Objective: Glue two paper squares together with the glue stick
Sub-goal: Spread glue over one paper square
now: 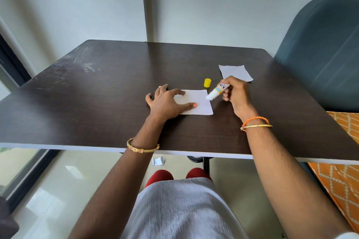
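A white paper square (pixel 200 103) lies flat on the dark table (pixel 116 87). My left hand (pixel 167 103) rests on its left part, fingers spread, pressing it down. My right hand (pixel 236 93) grips an uncapped glue stick (pixel 217 91), tilted, with its white tip over the paper's right edge. Whether the tip touches the paper I cannot tell. The yellow cap (pixel 207 83) stands upright just behind the paper. A second white paper square (pixel 235 72) lies further back on the right, partly hidden by my right hand.
A blue-grey chair (pixel 326 48) stands at the table's right side, with an orange patterned cloth (pixel 343 161) below it. A wall runs close behind the table. A scrap of paper (pixel 158 161) lies on the floor under the table's front edge.
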